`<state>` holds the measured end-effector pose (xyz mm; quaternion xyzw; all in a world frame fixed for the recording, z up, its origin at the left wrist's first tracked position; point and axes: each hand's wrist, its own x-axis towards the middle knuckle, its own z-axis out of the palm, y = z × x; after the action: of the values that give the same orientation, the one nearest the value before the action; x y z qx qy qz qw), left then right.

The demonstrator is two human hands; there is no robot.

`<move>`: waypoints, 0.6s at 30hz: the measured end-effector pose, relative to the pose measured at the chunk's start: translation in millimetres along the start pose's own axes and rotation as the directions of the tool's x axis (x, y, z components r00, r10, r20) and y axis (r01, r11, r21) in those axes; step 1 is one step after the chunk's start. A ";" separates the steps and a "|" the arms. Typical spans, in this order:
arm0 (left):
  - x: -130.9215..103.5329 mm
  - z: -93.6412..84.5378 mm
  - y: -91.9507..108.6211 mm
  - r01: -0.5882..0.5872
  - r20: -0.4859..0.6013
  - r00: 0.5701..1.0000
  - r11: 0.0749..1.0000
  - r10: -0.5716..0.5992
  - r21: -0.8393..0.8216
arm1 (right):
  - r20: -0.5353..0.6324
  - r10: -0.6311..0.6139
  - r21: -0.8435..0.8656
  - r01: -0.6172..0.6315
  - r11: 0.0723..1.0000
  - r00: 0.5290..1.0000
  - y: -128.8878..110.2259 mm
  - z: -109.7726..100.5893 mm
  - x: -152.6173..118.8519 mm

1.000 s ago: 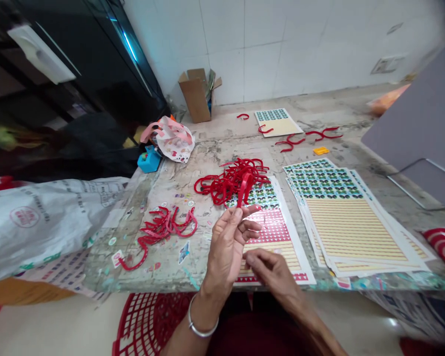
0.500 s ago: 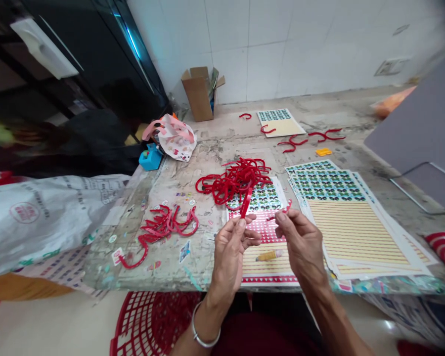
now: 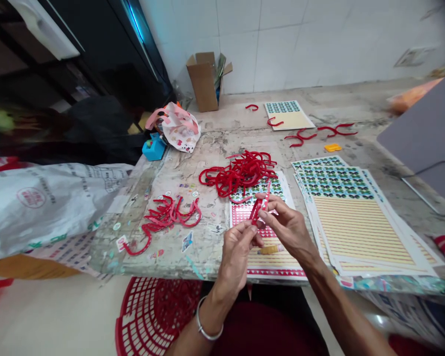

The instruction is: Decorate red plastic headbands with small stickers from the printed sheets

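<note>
Between finger and thumb, my left hand [image 3: 239,247] pinches the lower end of a red band [image 3: 256,210]. My right hand [image 3: 287,225] is closed on a thin patterned strip [image 3: 267,194], held against the band. Both hands are over a sheet [image 3: 241,213] with rows of pink and red stickers. Just beyond them lies a tangled pile of red bands [image 3: 241,173], partly on that sheet. A smaller pile of patterned red bands [image 3: 170,213] rests to the left. A yellowish-brown piece [image 3: 270,249] lies on the sheet near my hands.
Stacked sticker sheets [image 3: 359,227] lie on the right of the worn table [image 3: 207,247]. Farther back are a cardboard box [image 3: 203,84], a patterned bag [image 3: 180,127], a blue container [image 3: 154,148], another sheet [image 3: 289,116] and a yellow piece [image 3: 333,148]. A red basket [image 3: 152,316] stands below.
My right hand has moved left to my left hand, bringing the strip against the red band. The whole view has shifted slightly.
</note>
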<state>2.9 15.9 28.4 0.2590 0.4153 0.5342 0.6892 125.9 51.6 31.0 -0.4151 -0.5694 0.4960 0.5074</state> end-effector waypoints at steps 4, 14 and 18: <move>-0.3 0.0 -2.3 0.009 -0.007 1.000 1.000 -0.009 0.002 | 0.000 0.040 0.044 -0.040 0.998 0.999 2.7 1.0 -1.5; -1.4 6.2 0.0 0.019 -0.043 0.999 0.999 -0.020 -0.028 | -0.057 0.032 0.045 -0.030 0.999 0.998 10.3 3.8 -2.7; -1.1 8.2 0.1 0.035 -0.043 0.998 0.999 -0.037 -0.041 | -0.071 0.025 0.025 -0.023 0.999 0.997 10.3 3.0 -3.2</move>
<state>9.7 15.6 33.0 0.2259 0.4239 0.5356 0.6945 123.0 49.7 20.3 -0.4333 -0.5400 0.4938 0.5262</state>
